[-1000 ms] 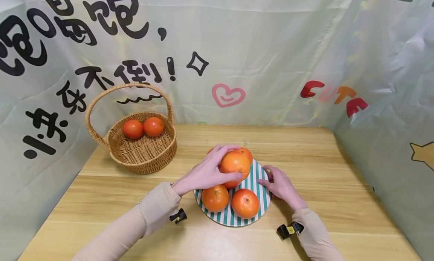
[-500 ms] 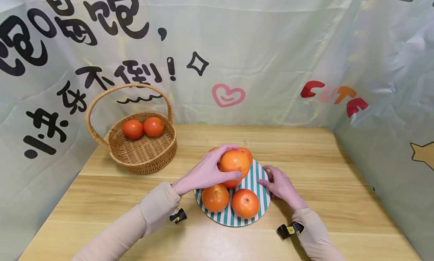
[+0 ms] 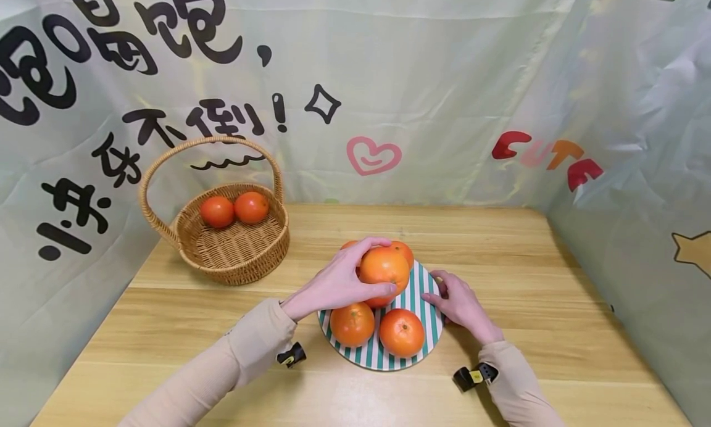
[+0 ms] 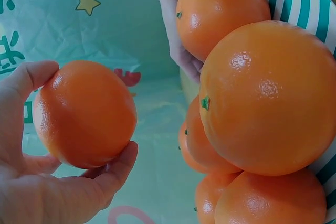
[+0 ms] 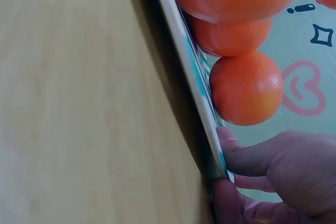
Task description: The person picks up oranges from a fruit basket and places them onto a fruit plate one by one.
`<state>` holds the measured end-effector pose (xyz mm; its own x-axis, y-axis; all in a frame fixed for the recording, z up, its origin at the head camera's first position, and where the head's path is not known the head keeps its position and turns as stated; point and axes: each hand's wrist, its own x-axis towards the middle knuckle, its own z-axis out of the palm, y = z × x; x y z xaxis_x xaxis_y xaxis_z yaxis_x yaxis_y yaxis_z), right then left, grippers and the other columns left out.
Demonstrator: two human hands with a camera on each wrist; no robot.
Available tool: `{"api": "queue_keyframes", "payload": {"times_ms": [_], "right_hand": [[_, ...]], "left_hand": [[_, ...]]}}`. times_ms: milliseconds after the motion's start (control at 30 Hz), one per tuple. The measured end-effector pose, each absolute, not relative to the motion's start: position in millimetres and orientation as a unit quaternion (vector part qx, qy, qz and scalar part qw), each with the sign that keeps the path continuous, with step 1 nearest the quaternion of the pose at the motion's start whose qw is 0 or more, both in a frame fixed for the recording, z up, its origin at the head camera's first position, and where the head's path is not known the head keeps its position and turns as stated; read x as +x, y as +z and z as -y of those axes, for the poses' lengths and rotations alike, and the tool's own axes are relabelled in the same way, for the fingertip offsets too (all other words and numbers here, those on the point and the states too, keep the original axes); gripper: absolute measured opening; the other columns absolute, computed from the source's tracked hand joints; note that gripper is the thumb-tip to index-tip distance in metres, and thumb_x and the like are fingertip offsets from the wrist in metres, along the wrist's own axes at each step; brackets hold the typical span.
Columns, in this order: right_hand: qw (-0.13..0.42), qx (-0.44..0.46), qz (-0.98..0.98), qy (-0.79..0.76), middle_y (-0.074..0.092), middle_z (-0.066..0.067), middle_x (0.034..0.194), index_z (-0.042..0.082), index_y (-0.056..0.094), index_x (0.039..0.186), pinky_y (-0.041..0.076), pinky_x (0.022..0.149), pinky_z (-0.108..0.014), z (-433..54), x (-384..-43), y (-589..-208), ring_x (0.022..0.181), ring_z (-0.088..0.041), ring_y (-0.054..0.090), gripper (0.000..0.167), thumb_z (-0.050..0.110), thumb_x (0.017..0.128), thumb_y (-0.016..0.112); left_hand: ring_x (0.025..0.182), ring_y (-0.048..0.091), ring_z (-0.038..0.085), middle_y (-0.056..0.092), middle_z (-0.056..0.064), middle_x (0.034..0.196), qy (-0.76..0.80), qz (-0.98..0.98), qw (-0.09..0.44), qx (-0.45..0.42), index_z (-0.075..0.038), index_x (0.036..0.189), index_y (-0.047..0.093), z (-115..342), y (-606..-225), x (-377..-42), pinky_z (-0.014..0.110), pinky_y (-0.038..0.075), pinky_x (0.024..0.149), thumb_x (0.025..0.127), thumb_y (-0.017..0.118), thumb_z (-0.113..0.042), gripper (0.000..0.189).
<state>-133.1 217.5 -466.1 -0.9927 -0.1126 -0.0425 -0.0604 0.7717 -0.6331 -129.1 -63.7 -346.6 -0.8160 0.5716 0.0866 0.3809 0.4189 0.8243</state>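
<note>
Free gap between basket [image 3: 255, 269] and plate [image 3: 414, 294], handle [image 3: 222, 139] arching over basket

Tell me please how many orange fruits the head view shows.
8: two fruits in the basket, one held fruit in the left hand, five on the plate: two front fruits, one lower fruit beneath the held one, two rear fruits. Others may be hidden.

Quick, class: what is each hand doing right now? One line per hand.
Left hand: closed around an orange fruit, held above the plate.
Right hand: closed on the rim of the striped plate.
</note>
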Motion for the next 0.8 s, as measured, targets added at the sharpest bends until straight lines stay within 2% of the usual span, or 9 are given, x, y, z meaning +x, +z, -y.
{"api": "queue_keyframes", "payload": {"times_ms": [200,367,533,800], "right_hand": [[0.030,-0.047,-0.944,-0.325,0.059,-0.009,0.089,-0.002,0.053,0.138,0.043,0.070,-0.030,-218,-133,-468,0.076,-0.018,0.053,0.056,0.023,0.092,0.074],[0.017,-0.049,-0.946,-0.319,0.059,-0.009,0.090,-0.002,0.054,0.136,0.043,0.072,-0.031,-218,-132,-470,0.078,-0.019,0.053,0.055,0.023,0.091,0.074],[0.002,-0.047,-0.948,-0.314,0.058,-0.011,0.092,-0.003,0.055,0.135,0.040,0.072,-0.031,-215,-131,-472,0.081,-0.021,0.051,0.055,0.024,0.091,0.074],[-0.007,-0.033,-0.949,-0.314,0.057,-0.012,0.093,-0.003,0.056,0.135,0.039,0.071,-0.031,-213,-131,-474,0.082,-0.022,0.051,0.055,0.023,0.090,0.075]], "left_hand": [[0.112,0.059,0.018,0.059,-0.001,0.134,0.457,-0.834,0.110,0.288,-0.029,0.142,0.049,64,-350,-131,0.042,0.052,0.093,0.085,0.076,-0.039,0.065],[0.112,0.059,0.019,0.056,0.000,0.137,0.472,-0.823,0.130,0.286,-0.028,0.143,0.048,67,-353,-131,0.043,0.050,0.094,0.084,0.076,-0.038,0.066],[0.113,0.058,0.020,0.055,0.000,0.138,0.494,-0.810,0.143,0.282,-0.032,0.142,0.047,71,-360,-133,0.042,0.050,0.095,0.085,0.078,-0.037,0.065],[0.114,0.057,0.022,0.053,0.002,0.138,0.541,-0.780,0.166,0.267,-0.023,0.145,0.047,78,-371,-139,0.043,0.051,0.097,0.085,0.079,-0.029,0.068]]}}
